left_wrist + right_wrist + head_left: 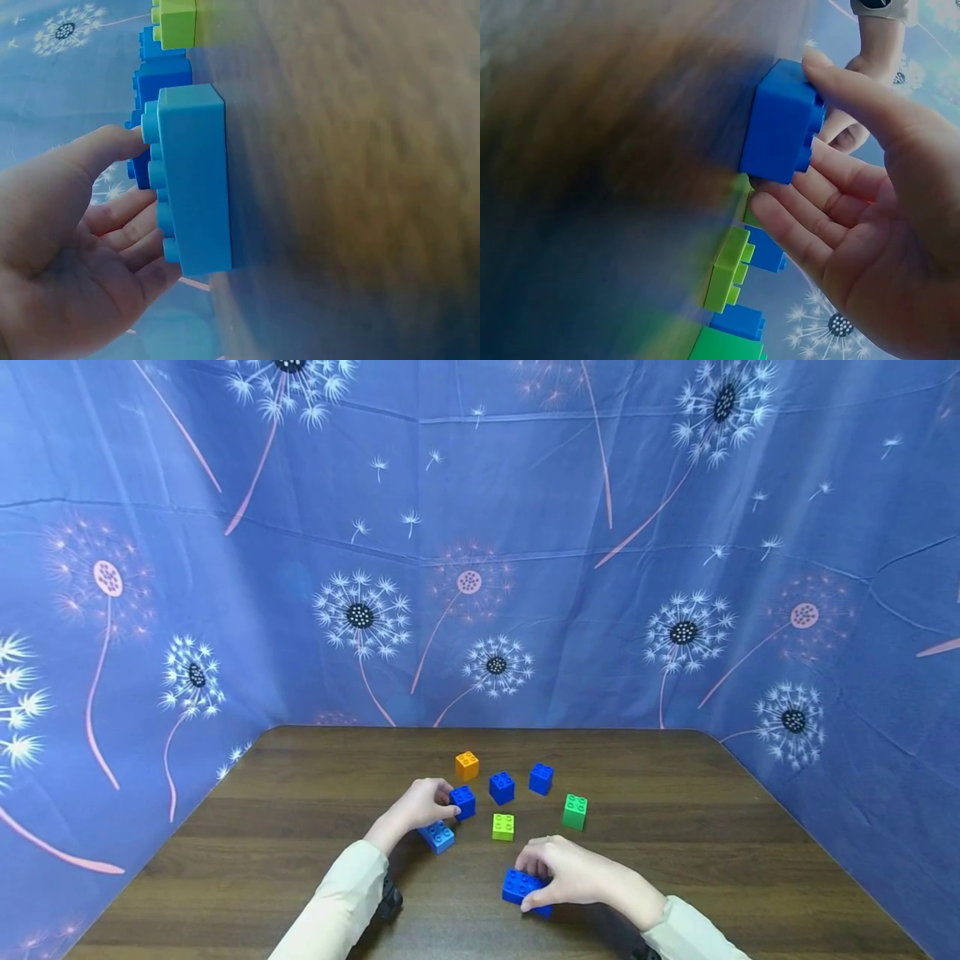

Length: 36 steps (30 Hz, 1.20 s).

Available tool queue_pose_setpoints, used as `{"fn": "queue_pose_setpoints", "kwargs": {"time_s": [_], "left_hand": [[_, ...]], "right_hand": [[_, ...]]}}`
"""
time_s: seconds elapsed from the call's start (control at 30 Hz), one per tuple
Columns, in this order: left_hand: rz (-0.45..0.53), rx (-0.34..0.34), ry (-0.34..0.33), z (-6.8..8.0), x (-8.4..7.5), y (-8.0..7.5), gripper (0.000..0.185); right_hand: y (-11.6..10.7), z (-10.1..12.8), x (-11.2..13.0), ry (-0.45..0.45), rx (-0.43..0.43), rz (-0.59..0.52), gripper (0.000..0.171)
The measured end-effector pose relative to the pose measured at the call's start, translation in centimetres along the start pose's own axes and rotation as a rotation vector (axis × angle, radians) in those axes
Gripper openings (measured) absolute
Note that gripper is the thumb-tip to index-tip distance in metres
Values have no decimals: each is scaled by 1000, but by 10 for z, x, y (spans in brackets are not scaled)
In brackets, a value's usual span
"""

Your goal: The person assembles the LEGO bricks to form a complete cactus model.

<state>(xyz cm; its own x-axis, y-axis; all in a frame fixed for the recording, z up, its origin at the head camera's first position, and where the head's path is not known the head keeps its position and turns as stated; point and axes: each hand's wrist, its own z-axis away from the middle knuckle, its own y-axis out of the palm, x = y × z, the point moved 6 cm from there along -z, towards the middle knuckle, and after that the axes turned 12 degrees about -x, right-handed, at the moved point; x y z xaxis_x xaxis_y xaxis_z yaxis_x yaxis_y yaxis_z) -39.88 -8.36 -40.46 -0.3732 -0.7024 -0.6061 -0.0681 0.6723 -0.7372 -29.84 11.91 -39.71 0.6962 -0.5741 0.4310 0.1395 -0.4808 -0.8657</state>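
Near the front of the wooden table (675,827), the right hand (577,872) curls its fingers and thumb round a dark blue brick (521,887) resting on the surface. Farther back, the left hand (416,806) touches another blue brick (463,801), apparently pinching it, beside a flat light blue brick (437,836). These plastic bricks look light, rigid and smooth, best gripped across opposite side walls.

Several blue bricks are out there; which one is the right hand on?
The dark blue brick nearest the table's front edge, under the right hand. It sits apart from the cluster; the left hand touches another blue brick farther back.
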Motion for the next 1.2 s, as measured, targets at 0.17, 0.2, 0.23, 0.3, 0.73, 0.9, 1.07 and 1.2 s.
{"fn": "queue_pose_setpoints", "kwargs": {"time_s": [0.17,0.2,0.23,0.3,0.73,0.9,1.07,1.2], "left_hand": [[2,-16,-12,1,0,-1,35],[-2,-20,-18,1,0,-1,38],[-7,-25,-20,2,1,0,40],[-13,-33,-32,2,2,1,44],[32,-69,-51,5,6,2,35],[80,-105,-19,6,0,-3,35],[104,-110,26,6,-11,-7,36],[107,-85,20,9,-17,-7,36]], "right_hand": [[-2,1,1,-36,-27,-2,38],[-2,2,0,-38,-32,1,39],[-2,2,0,-36,-33,1,39],[0,3,0,-46,-34,10,38],[-1,5,-7,-38,-46,29,29],[-10,5,-7,-21,-77,43,30],[-19,6,-9,-16,-108,59,30],[-22,7,-13,15,-112,51,29]]}}
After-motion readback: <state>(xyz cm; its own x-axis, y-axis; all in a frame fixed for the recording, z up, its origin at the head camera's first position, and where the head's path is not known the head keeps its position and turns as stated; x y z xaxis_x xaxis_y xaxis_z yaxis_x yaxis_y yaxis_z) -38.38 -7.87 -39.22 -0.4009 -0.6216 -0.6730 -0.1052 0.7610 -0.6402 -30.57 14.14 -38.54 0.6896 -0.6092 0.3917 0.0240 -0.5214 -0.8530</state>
